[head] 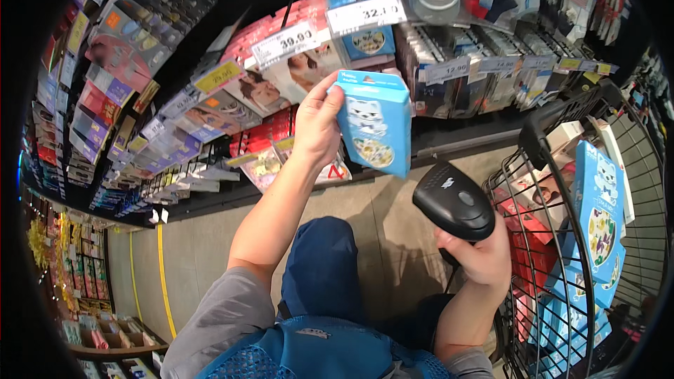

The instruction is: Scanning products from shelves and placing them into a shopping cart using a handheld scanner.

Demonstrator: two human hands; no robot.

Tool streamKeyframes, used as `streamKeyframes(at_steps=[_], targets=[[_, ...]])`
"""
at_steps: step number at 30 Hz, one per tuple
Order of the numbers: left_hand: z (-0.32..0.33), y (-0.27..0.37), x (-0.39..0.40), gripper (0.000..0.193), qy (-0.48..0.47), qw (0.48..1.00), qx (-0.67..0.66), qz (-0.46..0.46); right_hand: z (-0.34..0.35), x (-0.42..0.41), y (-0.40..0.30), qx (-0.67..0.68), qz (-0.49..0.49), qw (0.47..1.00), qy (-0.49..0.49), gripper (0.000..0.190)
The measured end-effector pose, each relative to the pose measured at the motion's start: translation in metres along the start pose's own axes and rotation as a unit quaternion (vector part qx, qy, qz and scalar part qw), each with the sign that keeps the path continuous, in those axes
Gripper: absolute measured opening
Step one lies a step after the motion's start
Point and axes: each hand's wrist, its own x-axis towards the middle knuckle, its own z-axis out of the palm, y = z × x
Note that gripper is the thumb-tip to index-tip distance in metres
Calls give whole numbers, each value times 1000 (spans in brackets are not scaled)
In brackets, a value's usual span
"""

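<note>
My left hand [319, 121] grips a light blue carton [376, 121] by its upper left edge. A white cartoon cat and an oval window with a floral pattern mark the carton's front. In my right hand [479, 258] is a black handheld barcode scanner [454, 201], its rounded head tilted up toward the carton but apart from it. Fingers of that hand are partly hidden beneath the scanner. To the right stands a black wire shopping cart [566, 195], holding several blue cartons [600, 210] of similar look and some red and white boxes [537, 189].
Ahead, a hanging blue carton [366, 42] and red boxes [310, 71] fill pegs behind price tags [366, 13]. Packaged garments [474, 63] hang farther right. The shelf's bottom ledge [453, 139] borders the tiled floor [210, 258], which has yellow lines at left. A divided bin [116, 339] stands lower left.
</note>
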Motion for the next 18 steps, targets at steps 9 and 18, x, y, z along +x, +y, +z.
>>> streamKeyframes(at_steps=[9, 18], targets=[[-8, 30, -5, 45, -209, 861, -425, -188, 4, 17, 5, -103, 44, 985, -135, 23], [1, 31, 9, 25, -326, 802, -464, -186, 17, 15, 0, -112, 116, 976, -146, 19]])
